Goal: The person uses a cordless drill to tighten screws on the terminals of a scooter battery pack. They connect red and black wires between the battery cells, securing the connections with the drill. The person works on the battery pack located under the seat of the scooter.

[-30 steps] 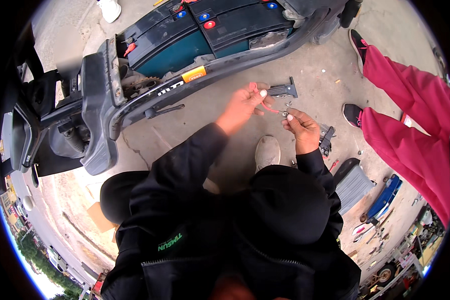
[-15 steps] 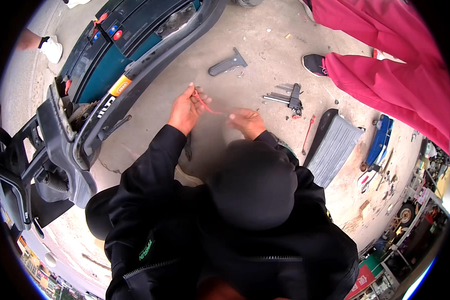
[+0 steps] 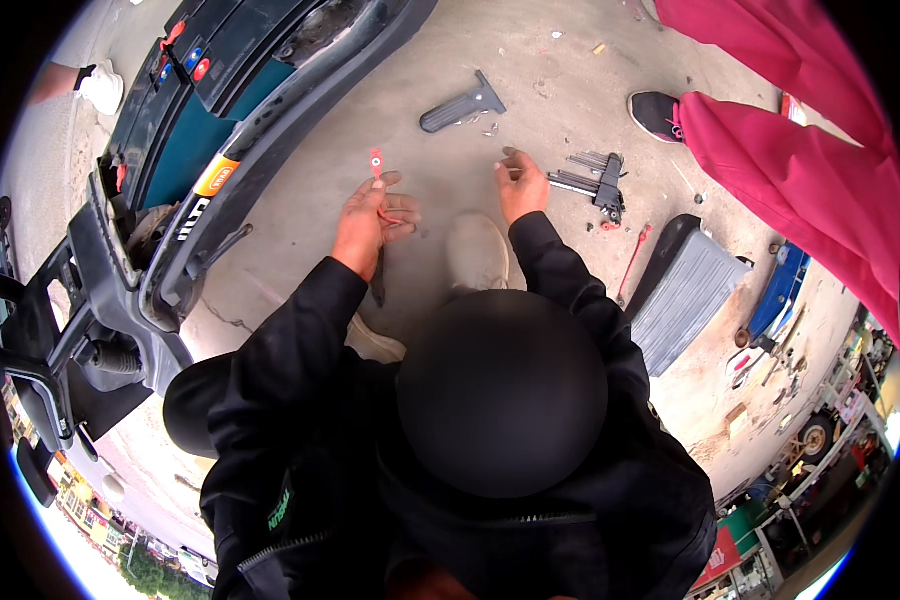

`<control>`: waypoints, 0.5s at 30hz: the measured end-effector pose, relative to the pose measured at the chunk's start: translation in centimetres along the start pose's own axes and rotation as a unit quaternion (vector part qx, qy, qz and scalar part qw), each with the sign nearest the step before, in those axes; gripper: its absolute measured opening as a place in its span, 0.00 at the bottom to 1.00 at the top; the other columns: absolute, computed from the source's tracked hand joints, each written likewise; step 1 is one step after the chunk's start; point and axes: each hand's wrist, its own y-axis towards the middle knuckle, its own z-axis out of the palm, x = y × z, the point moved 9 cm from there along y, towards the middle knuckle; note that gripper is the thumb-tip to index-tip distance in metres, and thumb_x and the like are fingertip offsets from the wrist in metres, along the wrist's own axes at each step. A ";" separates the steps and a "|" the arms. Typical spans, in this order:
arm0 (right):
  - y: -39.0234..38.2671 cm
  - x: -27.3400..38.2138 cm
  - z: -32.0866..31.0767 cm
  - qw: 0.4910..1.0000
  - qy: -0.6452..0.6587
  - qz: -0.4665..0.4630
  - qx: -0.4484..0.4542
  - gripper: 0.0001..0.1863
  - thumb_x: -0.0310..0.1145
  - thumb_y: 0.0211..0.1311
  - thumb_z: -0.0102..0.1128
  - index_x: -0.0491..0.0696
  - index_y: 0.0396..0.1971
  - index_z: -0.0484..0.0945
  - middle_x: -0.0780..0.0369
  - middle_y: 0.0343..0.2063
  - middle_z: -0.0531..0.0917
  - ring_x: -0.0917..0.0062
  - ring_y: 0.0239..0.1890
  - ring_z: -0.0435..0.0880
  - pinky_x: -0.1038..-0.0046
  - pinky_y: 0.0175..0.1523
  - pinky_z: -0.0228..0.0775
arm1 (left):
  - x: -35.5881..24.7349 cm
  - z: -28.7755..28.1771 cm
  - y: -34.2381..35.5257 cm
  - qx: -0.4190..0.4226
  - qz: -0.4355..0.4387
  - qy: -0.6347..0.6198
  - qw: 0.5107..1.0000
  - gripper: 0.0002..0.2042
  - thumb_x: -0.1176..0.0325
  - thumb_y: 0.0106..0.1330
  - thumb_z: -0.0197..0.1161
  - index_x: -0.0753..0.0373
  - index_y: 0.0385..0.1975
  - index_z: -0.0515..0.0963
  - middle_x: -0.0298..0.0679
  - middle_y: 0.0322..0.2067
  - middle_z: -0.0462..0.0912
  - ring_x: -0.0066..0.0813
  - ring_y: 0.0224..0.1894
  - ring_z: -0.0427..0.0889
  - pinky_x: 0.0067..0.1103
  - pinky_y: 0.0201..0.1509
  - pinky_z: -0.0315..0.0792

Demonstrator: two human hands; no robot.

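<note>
My left hand (image 3: pixel 365 225) is closed on a red cable (image 3: pixel 388 213), whose flat red end with a metal ring stands up above my thumb. My right hand (image 3: pixel 520 185) is apart from it, fingers curled; anything between its fingertips is too small to make out. Right of that hand lies a hex key set (image 3: pixel 603 190). A dark grey bracket (image 3: pixel 455 112) and several small metal bits (image 3: pixel 490 130) are on the concrete floor beyond my hands. At my left, black batteries with teal sides (image 3: pixel 185 130) sit in a scooter frame (image 3: pixel 160 300).
A ribbed grey panel (image 3: pixel 690 300), a red tool (image 3: pixel 635 260) and a blue jack (image 3: pixel 780 285) lie at my right. A co-worker in red trousers (image 3: pixel 770 160) stands beyond them. Another person's white shoe (image 3: pixel 100 90) shows past the scooter at top left.
My hands started close together on the red cable. My right hand has moved away from it, up and rightward, while my left hand keeps it. My head view has swung, shifting the scooter leftward.
</note>
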 end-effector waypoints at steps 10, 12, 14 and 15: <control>5.5 3.2 4.5 0.891 -0.370 -0.256 0.052 0.06 0.30 0.61 0.58 0.51 0.37 0.81 0.59 0.35 0.82 0.62 0.34 0.85 0.63 0.36 0.79 | -5.8 1.5 -5.8 0.069 0.062 -0.127 0.988 0.25 0.60 0.76 0.45 0.66 0.69 0.58 0.46 0.51 0.78 0.38 0.44 0.84 0.28 0.46 0.79; 5.6 3.8 3.6 0.939 -0.248 -0.230 0.062 0.08 0.29 0.62 0.59 0.50 0.40 0.81 0.58 0.35 0.84 0.64 0.33 0.86 0.65 0.36 0.78 | -6.8 1.3 -6.4 0.059 0.076 -0.150 0.984 0.24 0.61 0.76 0.45 0.66 0.67 0.59 0.46 0.51 0.78 0.39 0.45 0.84 0.31 0.48 0.78; 5.2 5.4 2.5 0.983 -0.056 -0.132 0.115 0.10 0.29 0.62 0.63 0.46 0.43 0.82 0.57 0.36 0.87 0.69 0.33 0.87 0.74 0.36 0.76 | -7.4 0.6 -6.4 0.055 0.094 -0.179 0.978 0.22 0.62 0.76 0.45 0.66 0.65 0.62 0.45 0.50 0.78 0.37 0.44 0.83 0.31 0.49 0.77; 4.1 7.6 2.0 0.977 0.111 -0.046 0.175 0.10 0.28 0.63 0.63 0.44 0.43 0.81 0.58 0.36 0.87 0.72 0.32 0.86 0.75 0.37 0.76 | -7.4 0.1 -6.2 0.052 0.108 -0.203 0.972 0.21 0.62 0.77 0.45 0.66 0.64 0.63 0.44 0.49 0.79 0.36 0.43 0.82 0.31 0.49 0.76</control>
